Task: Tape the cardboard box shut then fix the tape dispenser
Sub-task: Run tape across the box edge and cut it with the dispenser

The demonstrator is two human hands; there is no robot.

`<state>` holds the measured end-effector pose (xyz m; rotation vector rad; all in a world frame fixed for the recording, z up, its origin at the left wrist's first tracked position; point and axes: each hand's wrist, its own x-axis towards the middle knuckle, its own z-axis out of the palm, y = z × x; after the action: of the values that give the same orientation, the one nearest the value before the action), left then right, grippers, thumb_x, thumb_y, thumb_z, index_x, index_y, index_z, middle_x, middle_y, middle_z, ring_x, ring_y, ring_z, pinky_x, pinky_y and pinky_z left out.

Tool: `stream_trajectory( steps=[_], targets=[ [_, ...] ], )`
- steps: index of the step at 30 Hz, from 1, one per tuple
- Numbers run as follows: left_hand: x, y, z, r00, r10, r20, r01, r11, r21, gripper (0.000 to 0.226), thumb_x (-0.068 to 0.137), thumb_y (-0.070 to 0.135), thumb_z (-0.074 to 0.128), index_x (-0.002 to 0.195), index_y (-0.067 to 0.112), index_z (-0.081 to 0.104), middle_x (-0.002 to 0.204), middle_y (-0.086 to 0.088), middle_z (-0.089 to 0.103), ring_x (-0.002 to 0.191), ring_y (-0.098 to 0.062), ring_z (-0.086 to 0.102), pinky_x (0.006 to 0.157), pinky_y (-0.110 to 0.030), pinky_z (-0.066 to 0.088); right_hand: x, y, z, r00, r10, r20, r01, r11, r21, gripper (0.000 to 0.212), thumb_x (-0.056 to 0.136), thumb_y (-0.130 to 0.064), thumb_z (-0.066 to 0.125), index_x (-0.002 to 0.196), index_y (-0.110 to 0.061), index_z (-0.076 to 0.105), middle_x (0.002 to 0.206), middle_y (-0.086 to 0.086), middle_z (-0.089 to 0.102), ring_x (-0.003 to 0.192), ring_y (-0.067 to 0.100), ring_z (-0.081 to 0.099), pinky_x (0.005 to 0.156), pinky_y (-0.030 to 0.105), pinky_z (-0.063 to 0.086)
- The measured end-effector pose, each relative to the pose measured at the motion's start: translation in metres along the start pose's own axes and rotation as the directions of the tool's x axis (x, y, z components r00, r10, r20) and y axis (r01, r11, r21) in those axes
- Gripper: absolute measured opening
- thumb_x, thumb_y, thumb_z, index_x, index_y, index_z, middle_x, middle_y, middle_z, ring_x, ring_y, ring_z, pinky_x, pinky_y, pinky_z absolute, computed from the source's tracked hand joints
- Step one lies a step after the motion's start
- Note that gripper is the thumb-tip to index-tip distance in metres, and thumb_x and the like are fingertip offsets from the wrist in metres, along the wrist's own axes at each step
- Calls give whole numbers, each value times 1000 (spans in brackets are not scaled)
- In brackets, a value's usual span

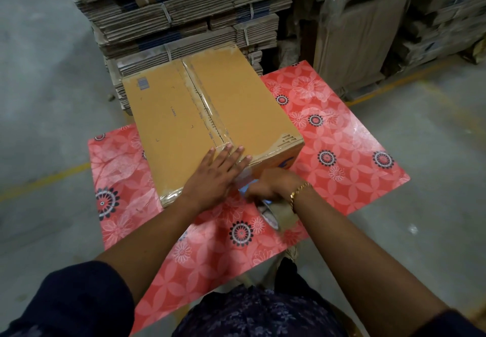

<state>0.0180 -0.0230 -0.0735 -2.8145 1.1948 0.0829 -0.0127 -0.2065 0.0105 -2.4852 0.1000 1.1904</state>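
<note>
A brown cardboard box (168, 115) lies on a red flowered table (342, 136), its top flaps closed and a strip of clear tape (207, 113) running along the centre seam. My left hand (213, 176) rests flat, fingers spread, on the box's near edge over the end of the tape. My right hand (276, 182) is below the near side of the box, closed around a tape dispenser (273, 211) with a blue part and a brown tape roll; this hand and the dispenser are blurred.
Tall stacks of bundled flat cardboard (184, 10) stand right behind the table. More wrapped cardboard piles (368, 34) fill the back right. Grey concrete floor (44, 99) with yellow lines surrounds the table.
</note>
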Motion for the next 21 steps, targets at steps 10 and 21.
stream_trajectory(
  steps=[10,21],
  targets=[
    [-1,0,1,999,9,-50,-10,1000,-15,65,100,32,32,162,25,11,170,-6,16,156,-31,15,122,-56,18,13,81,113,919,-343,-192,218,851,-478,77,82,-39,64,150,-25,31,125,9,63,110,36,63,78,39,47],
    [-1,0,0,999,4,-43,-5,1000,-24,66,101,31,36,162,25,10,170,-7,16,156,-30,16,122,-57,19,24,102,136,736,-595,-323,281,702,-654,50,75,-45,65,120,-23,65,96,0,72,89,26,68,80,40,44]
  ],
)
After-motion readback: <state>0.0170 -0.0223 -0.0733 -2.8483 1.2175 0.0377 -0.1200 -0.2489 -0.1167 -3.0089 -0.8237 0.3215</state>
